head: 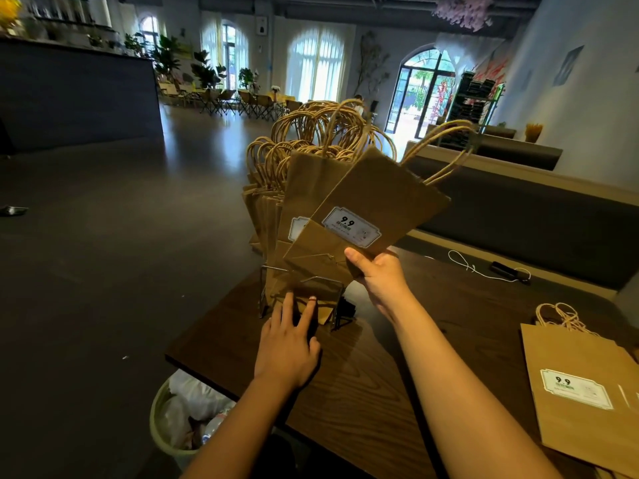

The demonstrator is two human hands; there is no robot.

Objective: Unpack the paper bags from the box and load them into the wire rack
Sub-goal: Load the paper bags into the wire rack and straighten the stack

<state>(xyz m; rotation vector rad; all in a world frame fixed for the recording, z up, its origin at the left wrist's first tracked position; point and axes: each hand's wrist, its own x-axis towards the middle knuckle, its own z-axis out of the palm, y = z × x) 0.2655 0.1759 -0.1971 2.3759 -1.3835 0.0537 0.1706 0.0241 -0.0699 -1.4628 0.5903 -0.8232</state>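
Right hand (378, 274) gripped one flat paper bag (366, 205) by its folded bottom corner, thumb across the front face, fingers behind. The bag was held up over the wire rack (304, 299) — its long axis tilted, base low and toward the rack, twisted-cord handles (442, 150) pointing up and away to the right. Its lower edge sat just above and slightly right of the rack's near slot, overlapping the bags already standing there (297, 202), which fanned upright with handles bunched on top.

Left hand (288, 344) lay open, fingers straight and spread, tips touching the rack's front wire and the bag fold showing there; judged to be steadying the frame or holding the slot apart.

The move ahead appeared to turn on that tilt: the bag would need swinging upright, base leftward and down, to drop in front of the row. The right hand was the carrier; the left was nearer the slot.

More flat bags (584, 392) lay on the table (363, 392) to the right, well apart from the rack. No box in view.
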